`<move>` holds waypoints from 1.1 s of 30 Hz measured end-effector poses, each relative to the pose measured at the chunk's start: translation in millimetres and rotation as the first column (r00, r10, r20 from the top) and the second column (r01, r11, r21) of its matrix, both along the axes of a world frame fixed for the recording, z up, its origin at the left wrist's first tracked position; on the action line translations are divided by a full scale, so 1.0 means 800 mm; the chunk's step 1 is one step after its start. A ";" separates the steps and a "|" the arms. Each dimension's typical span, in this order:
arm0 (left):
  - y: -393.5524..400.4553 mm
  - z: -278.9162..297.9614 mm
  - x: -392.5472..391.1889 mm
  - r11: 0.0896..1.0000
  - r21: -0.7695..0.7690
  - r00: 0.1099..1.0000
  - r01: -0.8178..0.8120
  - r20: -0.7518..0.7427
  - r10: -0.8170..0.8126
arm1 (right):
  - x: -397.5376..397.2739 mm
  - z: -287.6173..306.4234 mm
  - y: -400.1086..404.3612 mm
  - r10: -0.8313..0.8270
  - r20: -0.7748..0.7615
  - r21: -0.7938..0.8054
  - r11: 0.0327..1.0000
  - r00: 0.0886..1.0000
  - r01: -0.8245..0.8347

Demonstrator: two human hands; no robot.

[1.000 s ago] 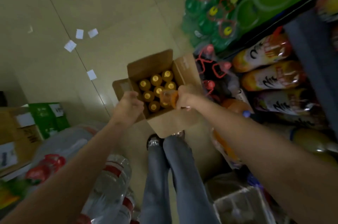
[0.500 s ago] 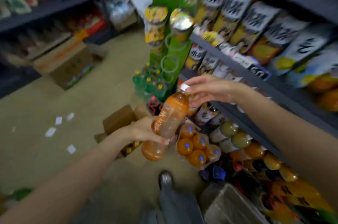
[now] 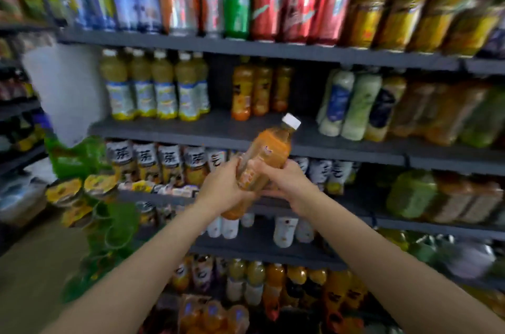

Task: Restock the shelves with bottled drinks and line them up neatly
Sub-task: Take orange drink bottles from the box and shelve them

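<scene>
Shelves (image 3: 273,130) behind | both hands grip bottle (image 3: 262,159) | cap up-right, tilted

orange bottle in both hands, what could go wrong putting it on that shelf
1. The orange bottle is tilted, held by the left hand and right hand around its lower half; set down at that angle it might tip.
2. The matching orange bottles stand close together on the shelf; sliding it in could knock them out of line.

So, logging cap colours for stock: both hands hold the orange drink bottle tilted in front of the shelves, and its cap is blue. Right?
Not quite: in the head view both hands hold the tilted orange drink bottle, but its cap is white.
</scene>
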State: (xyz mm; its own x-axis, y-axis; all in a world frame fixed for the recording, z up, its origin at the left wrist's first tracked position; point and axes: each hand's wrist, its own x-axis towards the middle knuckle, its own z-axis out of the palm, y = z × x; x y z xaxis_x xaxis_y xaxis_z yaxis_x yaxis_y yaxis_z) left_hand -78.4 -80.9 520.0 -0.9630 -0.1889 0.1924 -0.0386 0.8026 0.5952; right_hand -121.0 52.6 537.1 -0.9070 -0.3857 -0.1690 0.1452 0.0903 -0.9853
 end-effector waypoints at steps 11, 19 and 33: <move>0.342 0.031 -0.192 0.975 -0.012 0.973 0.221 -0.066 -0.221 | -0.154 0.074 0.397 -0.128 -0.706 0.324 0.816 0.697 0.479; 0.466 0.039 -0.274 0.983 -0.018 0.984 0.180 0.005 -0.180 | -0.287 0.077 0.554 -0.201 -0.715 0.331 0.746 0.669 0.578; 0.580 0.021 -0.380 0.989 0.014 0.989 0.145 0.024 -0.146 | -0.392 0.036 0.604 -0.242 -0.551 0.581 0.576 0.799 0.575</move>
State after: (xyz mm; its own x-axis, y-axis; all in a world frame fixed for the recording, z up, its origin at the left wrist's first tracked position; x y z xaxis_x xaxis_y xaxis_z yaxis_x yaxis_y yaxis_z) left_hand -382.0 382.7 537.0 -0.9849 -0.0485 0.1665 0.0632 0.7936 0.6052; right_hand -434.3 535.8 565.6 -0.9761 0.1289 0.1747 -0.0068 0.7861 -0.6181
